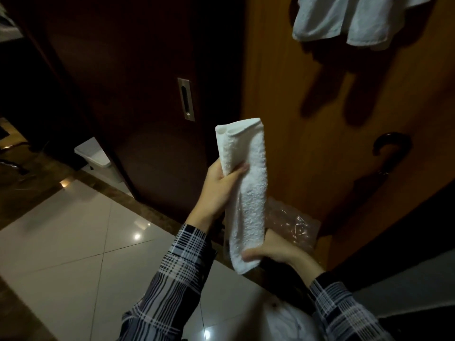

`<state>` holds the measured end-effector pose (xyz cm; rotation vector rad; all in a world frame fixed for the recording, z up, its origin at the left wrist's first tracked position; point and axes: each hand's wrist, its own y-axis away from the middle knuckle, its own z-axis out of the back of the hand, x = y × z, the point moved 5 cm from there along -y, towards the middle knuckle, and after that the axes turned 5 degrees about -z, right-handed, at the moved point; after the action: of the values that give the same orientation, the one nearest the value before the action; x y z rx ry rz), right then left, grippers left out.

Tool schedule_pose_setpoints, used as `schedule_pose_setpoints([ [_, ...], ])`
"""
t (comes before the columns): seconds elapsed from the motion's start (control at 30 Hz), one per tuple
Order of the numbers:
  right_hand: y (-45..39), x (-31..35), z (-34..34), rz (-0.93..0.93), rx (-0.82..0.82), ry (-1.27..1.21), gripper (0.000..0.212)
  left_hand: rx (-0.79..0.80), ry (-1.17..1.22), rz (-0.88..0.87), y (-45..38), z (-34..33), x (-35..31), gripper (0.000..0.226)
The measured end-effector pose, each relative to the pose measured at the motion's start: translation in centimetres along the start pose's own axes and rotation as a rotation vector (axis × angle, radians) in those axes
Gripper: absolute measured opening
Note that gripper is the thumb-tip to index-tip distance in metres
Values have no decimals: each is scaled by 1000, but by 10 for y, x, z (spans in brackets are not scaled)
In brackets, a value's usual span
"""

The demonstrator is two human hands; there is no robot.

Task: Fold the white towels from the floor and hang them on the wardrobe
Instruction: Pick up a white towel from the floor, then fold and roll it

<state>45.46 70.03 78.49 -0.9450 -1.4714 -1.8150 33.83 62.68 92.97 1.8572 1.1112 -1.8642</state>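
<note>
Much of the scene is dark. The upper left of the frame is nearly black, and I cannot make out what stands there. At the top right edge, a white hung towel point(354, 20) is cut off by the frame, so what holds it up is not shown; it hangs against a lit orange-brown wardrobe door point(295, 107) and throws long shadows down it. A dark curved hook point(389, 146) shows at the right of that door. Left of it, a dark brown door point(147, 70) carries a recessed metal handle point(186, 99). At the bottom centre, a pale bundle of cloth point(290, 321) lies on the floor, half hidden between my plaid sleeves and too dim to identify surely.

In the middle of the frame I hold a folded towel point(246, 193), a long narrow white strip standing nearly upright, its doubled folds showing at the top end. My left hand point(219, 185) grips it just above the middle from the left side, thumb laid across the front, the other fingers hidden behind the cloth. My right hand point(273, 247) grips the lower end from the right, thumb across the front and fingers out of sight behind. Behind the towel, crinkled clear plastic point(293, 222) sits low against the wardrobe, partly blocked by my right hand. Glossy white floor tiles point(73, 230) fill the lower left.
</note>
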Motion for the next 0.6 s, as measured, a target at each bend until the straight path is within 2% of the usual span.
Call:
schedule_pose_setpoints([
  [0.07,6,16,10,61,-30,-55,48,46,24,17,2,-6,-2,18],
  [0.2,18,55,29,241,-168,-193,36,61,89,49,6,-15,-2,10],
  [0.27,22,64,32,260,-254,-249,42,-11,146,62,6,-14,-3,11],
  [0.37,34,75,35,343,-374,-234,25,-169,255,97,7,-3,-1,14],
  [0.43,41,84,44,363,-424,-171,20,-279,300,125,8,9,7,12],
  [0.47,43,90,51,373,-459,-97,19,-340,311,120,8,15,10,22],
  [0.53,48,102,65,378,-573,219,28,-433,239,101,8,29,13,67],
  [0.6,53,116,78,366,-685,493,36,-490,-38,66,12,38,7,104],
])
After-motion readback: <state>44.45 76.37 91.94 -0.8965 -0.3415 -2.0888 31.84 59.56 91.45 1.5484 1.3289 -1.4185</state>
